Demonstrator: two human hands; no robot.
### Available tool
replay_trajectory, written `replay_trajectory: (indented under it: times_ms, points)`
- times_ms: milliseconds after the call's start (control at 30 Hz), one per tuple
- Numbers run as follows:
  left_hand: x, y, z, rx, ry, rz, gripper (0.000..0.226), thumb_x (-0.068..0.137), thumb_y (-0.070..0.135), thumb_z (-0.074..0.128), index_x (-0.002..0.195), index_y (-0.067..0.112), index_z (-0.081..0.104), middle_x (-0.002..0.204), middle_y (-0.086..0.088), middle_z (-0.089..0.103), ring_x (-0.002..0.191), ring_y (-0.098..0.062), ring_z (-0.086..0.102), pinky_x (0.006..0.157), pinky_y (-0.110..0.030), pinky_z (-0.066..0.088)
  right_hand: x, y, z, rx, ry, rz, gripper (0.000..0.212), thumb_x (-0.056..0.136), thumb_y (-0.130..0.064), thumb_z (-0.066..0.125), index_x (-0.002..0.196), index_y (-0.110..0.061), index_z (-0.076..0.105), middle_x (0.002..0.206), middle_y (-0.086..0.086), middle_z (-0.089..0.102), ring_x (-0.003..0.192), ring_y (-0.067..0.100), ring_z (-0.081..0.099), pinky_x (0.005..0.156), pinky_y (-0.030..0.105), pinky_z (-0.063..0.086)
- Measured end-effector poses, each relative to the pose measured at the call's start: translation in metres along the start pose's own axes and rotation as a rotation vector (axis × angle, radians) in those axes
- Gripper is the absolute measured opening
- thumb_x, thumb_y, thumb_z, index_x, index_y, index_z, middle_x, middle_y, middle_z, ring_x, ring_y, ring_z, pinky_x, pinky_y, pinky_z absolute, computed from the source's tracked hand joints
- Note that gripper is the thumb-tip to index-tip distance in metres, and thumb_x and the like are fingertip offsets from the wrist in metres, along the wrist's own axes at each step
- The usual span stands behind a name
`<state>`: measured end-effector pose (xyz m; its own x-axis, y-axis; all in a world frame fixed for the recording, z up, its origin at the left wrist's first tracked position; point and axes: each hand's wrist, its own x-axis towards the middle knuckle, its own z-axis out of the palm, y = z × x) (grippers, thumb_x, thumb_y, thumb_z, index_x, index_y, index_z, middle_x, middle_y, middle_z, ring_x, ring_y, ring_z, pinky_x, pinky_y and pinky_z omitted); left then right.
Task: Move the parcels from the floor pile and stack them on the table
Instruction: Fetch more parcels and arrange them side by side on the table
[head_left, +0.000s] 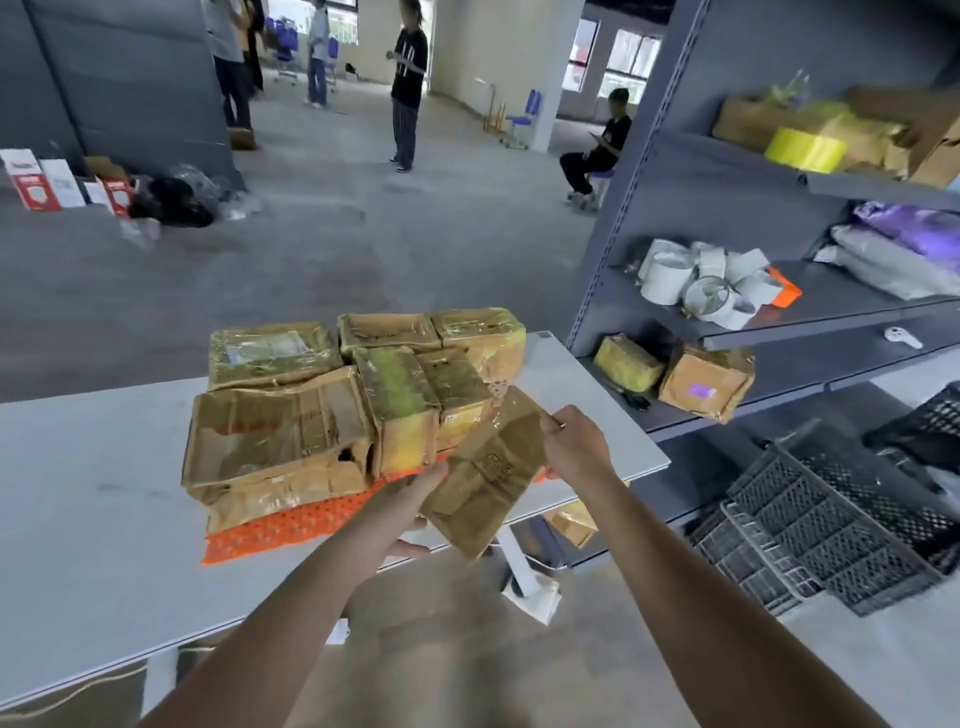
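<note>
The fingertips of the right hand (574, 447) are hidden behind the flat brown cardboard parcel wrapped in clear tape (488, 467), and most of the left hand's (400, 514) fingers lie out of sight beneath it. Whether the parcel's far end touches the pile cannot be told, and the print on its face is too blurred to read. The white table (93, 493) is cut off at the left of the view.

Both bare arms reach forward. The left hand grips the parcel's near left side, thumb on top and fingers under. The right hand, seen from its back, curls round the far right edge. The parcel is tilted over the table's near right edge, just beside the pile of tape-wrapped cardboard parcels (275, 441). That pile sits on an orange perforated mat (291, 525) toward the table's right end.

Right of the table stands a grey metal shelf rack (675, 208) holding white tape rolls (696, 280), a yellow roll (805, 148) and two more brown parcels (706, 382). Black plastic crates (831, 525) lean below it. Several people (408, 88) stand or sit far back on the concrete floor (311, 234).
</note>
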<state>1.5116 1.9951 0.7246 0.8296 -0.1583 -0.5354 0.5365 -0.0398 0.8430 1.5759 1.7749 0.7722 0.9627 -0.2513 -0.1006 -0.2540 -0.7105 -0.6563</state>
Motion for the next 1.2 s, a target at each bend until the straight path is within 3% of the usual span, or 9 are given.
replay_trajectory:
  times_ms: [133, 300, 433, 533, 633, 800, 900, 1033, 1200]
  points:
    - [0.043, 0.028, 0.045, 0.268, -0.03, 0.091, 0.035, 0.085, 0.039, 0.07, 0.11, 0.016, 0.06, 0.107, -0.011, 0.068, 0.088, -0.027, 0.07, 0.073, -0.038, 0.061, 0.058, 0.013, -0.014, -0.05, -0.007, -0.048, 0.021, 0.101, -0.026, 0.037, 0.108, -0.019, 0.055, 0.112, 0.009, 0.048, 0.084, 0.027, 0.05, 0.073, 0.03, 0.037]
    - [0.11, 0.056, 0.108, 0.437, 0.013, 0.105, 0.03, 0.092, 0.034, 0.062, 0.111, 0.012, 0.056, 0.103, -0.011, 0.067, 0.076, -0.03, 0.071, 0.065, -0.037, 0.061, 0.142, 0.029, -0.031, -0.034, -0.062, -0.175, 0.024, 0.099, -0.027, 0.041, 0.117, -0.021, 0.057, 0.121, 0.009, 0.046, 0.095, 0.027, 0.056, 0.082, 0.029, 0.042]
    - [0.154, 0.079, 0.151, 0.224, 0.201, 0.052, 0.018, 0.095, 0.028, 0.059, 0.103, 0.012, 0.06, 0.091, -0.004, 0.058, 0.067, -0.032, 0.068, 0.069, -0.046, 0.06, 0.198, 0.041, -0.038, 0.086, -0.216, -0.193, 0.046, 0.097, -0.04, 0.047, 0.139, -0.022, 0.042, 0.132, 0.001, 0.048, 0.117, 0.023, 0.053, 0.092, 0.031, 0.043]
    - [0.183, 0.094, 0.168, 0.279, 0.308, 0.032, 0.032, 0.097, 0.03, 0.055, 0.111, 0.002, 0.056, 0.083, -0.003, 0.058, 0.062, -0.025, 0.067, 0.062, -0.04, 0.06, 0.227, 0.051, -0.033, -0.05, -0.44, -0.24, 0.038, 0.096, -0.043, 0.046, 0.124, -0.019, 0.051, 0.114, 0.002, 0.06, 0.094, 0.02, 0.06, 0.077, 0.033, 0.047]
    - [0.199, 0.107, 0.175, 0.254, 0.358, 0.001, 0.033, 0.098, 0.032, 0.051, 0.112, 0.002, 0.053, 0.089, -0.008, 0.06, 0.064, -0.027, 0.069, 0.067, -0.041, 0.06, 0.25, 0.059, -0.024, -0.144, -0.534, -0.292, 0.02, 0.098, -0.037, 0.044, 0.095, -0.019, 0.052, 0.085, -0.002, 0.054, 0.07, 0.011, 0.05, 0.056, 0.025, 0.036]
    - [0.22, 0.112, 0.163, 0.355, 0.395, -0.008, 0.031, 0.097, 0.033, 0.048, 0.118, 0.01, 0.046, 0.089, -0.01, 0.063, 0.073, -0.027, 0.068, 0.066, -0.04, 0.059, 0.281, 0.059, -0.004, -0.213, -0.429, -0.331, 0.036, 0.097, -0.016, 0.043, 0.063, -0.017, 0.03, 0.066, 0.0, 0.034, 0.06, 0.013, 0.034, 0.049, 0.024, 0.022]
    - [0.229, 0.115, 0.144, 0.574, 0.476, 0.03, 0.039, 0.094, 0.032, 0.049, 0.128, 0.013, 0.049, 0.106, -0.008, 0.062, 0.078, -0.025, 0.065, 0.065, -0.038, 0.053, 0.291, 0.052, 0.021, -0.255, -0.379, -0.288, 0.034, 0.096, -0.014, 0.043, 0.064, -0.018, 0.032, 0.067, -0.001, 0.036, 0.069, 0.02, 0.042, 0.048, 0.023, 0.023]
    - [0.24, 0.112, 0.119, 0.931, 0.609, 0.094, 0.045, 0.097, 0.031, 0.043, 0.14, 0.016, 0.04, 0.136, -0.009, 0.043, 0.124, -0.028, 0.043, 0.099, -0.039, 0.042, 0.293, 0.041, 0.047, -0.28, -0.34, -0.257, 0.019, 0.098, -0.017, 0.043, 0.099, -0.006, 0.058, 0.099, 0.013, 0.062, 0.097, 0.032, 0.059, 0.067, 0.027, 0.036]
    - [0.247, 0.101, 0.1, 1.16, 0.474, 0.071, 0.053, 0.097, 0.036, 0.039, 0.149, 0.027, 0.027, 0.149, -0.003, 0.032, 0.135, -0.03, 0.031, 0.104, -0.043, 0.035, 0.3, 0.04, 0.062, -0.194, -0.371, -0.288, 0.026, 0.1, -0.025, 0.041, 0.106, -0.006, 0.059, 0.101, 0.013, 0.064, 0.093, 0.03, 0.06, 0.066, 0.029, 0.039]
